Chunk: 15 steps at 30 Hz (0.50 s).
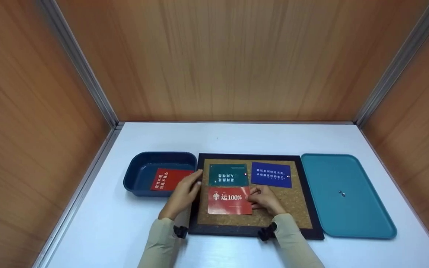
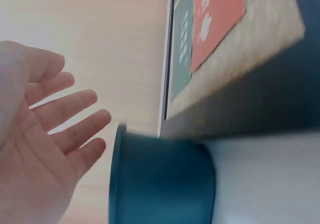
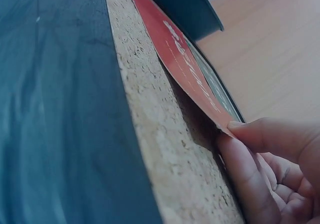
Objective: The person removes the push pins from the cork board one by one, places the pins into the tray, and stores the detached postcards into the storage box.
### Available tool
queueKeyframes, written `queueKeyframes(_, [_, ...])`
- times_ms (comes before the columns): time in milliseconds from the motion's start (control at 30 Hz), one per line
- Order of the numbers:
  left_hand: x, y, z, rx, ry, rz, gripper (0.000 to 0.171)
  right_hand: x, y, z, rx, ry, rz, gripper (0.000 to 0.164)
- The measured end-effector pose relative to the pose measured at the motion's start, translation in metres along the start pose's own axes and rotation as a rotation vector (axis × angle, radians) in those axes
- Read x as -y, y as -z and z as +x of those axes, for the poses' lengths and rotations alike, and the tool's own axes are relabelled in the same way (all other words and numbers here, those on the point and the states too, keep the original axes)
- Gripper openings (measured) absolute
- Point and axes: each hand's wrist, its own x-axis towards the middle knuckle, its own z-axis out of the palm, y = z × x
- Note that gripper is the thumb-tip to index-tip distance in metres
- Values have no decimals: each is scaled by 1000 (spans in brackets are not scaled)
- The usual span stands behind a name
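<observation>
Between thumb and forefinger, my right hand (image 1: pixel 266 200) pinches the right edge of a red card (image 1: pixel 229 206) with white lettering. That edge is raised a little off the framed cork board (image 1: pixel 281 210), as the right wrist view shows. Above it on the board are a green card (image 1: pixel 228 171) and, to the right, a blue card (image 1: pixel 271 180), each with a small pin at its right side. My left hand (image 1: pixel 183 193) is by the board's left edge, its fingers extended and apart in the left wrist view, holding nothing.
Left of the board stands a dark blue bin (image 1: pixel 134 175) with another red card (image 1: pixel 166 180) in it. On the right lies a teal tray (image 1: pixel 352 219) holding a few small shiny pins (image 1: pixel 343 194). Wood-grain panels (image 1: pixel 214 74) enclose the white table (image 1: pixel 99 230).
</observation>
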Motion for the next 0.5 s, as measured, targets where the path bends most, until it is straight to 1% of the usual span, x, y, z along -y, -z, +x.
queueKeyframes(100, [8, 13, 0, -73, -6, 7, 43, 0, -1, 0, 2, 8, 2, 16])
queueKeyframes(167, [14, 21, -1, -108, 19, 16, 42, -1, -2, 0, 2, 12, 0, 16])
queueKeyframes(333, [29, 43, -3, -147, 108, -9, 45, -2, -3, 0, 3, 30, -2, 16])
queueKeyframes(433, [38, 56, -5, -178, 117, -29, 45, -2, -3, 0, 5, 37, 0, 16])
queueKeyframes(500, [43, 64, -7, -194, 134, -25, 46, -1, -3, 0, 6, 35, 2, 16])
